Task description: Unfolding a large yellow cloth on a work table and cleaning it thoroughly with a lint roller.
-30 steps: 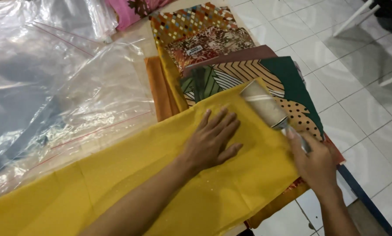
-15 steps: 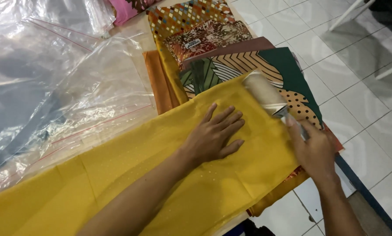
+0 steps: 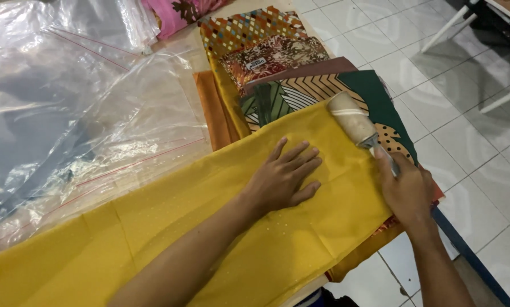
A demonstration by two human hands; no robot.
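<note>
The lint roller (image 3: 351,120) is lying across the far right end of the yellow cloth (image 3: 221,227), its pale drum resting on the cloth's upper edge where that edge is overlapping the patterned fabrics. Its long axis is running diagonally, drum up and to the left, handle down and to the right, straight into your right hand (image 3: 405,190). That hand is closing fully around the handle, fingers wrapped, so only a short bit of metal neck is showing between your fist and the drum.

The yellow cloth itself is stretching as a long band from the lower left corner up toward the right, so the roller is sitting crosswise to the band rather than along it. Your left hand (image 3: 283,179) is lying flat and open on the cloth, fingers spread and pointing toward the drum, holding nothing and simply pressing the fabric down. It is sitting just to the left of the roller, near it but not touching it, so the right hand is the one on the tool and the left is the one on the cloth.

Beyond the drum, folded patterned fabrics (image 3: 277,62) are fanning out in a stack, with an orange cloth (image 3: 212,108) just beside them. Clear plastic bags (image 3: 67,102) are covering the left part of the desk (image 3: 306,291). A white tiled floor (image 3: 465,113) is showing on the right.
</note>
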